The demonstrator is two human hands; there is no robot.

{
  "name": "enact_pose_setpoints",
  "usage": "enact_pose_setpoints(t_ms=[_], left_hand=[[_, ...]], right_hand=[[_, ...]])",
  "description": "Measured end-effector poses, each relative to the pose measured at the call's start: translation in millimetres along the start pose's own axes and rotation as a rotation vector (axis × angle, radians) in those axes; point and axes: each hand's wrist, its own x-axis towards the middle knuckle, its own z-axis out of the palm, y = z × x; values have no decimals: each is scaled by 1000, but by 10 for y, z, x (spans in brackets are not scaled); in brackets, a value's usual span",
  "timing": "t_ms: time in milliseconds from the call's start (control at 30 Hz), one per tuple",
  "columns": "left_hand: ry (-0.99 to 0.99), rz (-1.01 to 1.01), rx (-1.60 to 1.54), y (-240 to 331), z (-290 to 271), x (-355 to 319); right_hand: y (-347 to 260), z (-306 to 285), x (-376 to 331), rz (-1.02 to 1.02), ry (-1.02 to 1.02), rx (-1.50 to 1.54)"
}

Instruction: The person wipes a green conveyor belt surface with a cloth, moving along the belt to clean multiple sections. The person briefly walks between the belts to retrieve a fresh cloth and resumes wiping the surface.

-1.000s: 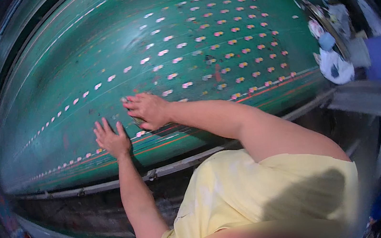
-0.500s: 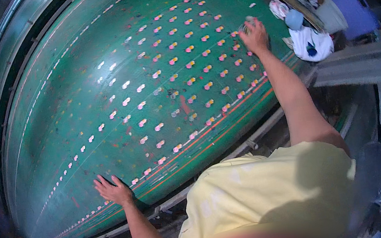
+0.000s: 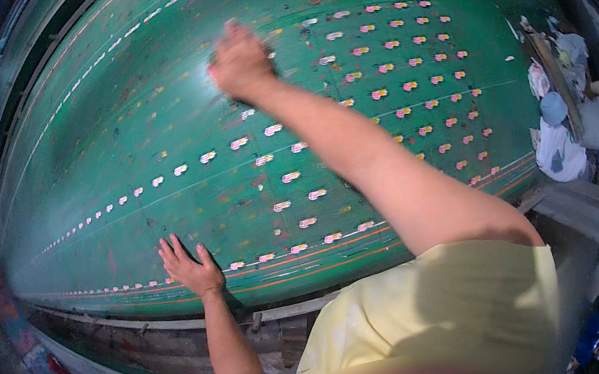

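The left hand (image 3: pixel 191 268) is pressing flat, fingers spread wide, on the long green bench (image 3: pixel 119 135); the right hand (image 3: pixel 241 60) is reaching over small pink-white printed patches (image 3: pixel 273 129), its finger state blurred beyond telling.

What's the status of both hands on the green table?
Left hand flat, fingers spread, on green table near edge. Right hand stretched far across, blurred, among small patches. Nothing in the way.

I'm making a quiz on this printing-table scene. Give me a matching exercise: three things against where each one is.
Things:
1. left hand
2. right hand
3. pile of cloths

Places:
A. stretched far out over the green table
B. off the table's right end
C. flat on the table near its close edge

Pairs: 1-C, 2-A, 3-B
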Motion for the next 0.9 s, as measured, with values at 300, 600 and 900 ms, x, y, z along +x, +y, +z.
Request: enact_pose_setpoints(t_ms=[300,600,900], left_hand=[[12,-14,-21,-65,-5,-4],[-3,3,13,-169,70,2],[34,21,67,-221,144,-3]], right_hand=[[-1055,87,-576,-805,-279,331],[3730,-1739,-501,275,244,-290],[4729,-3034,-3854,763,242,-636]])
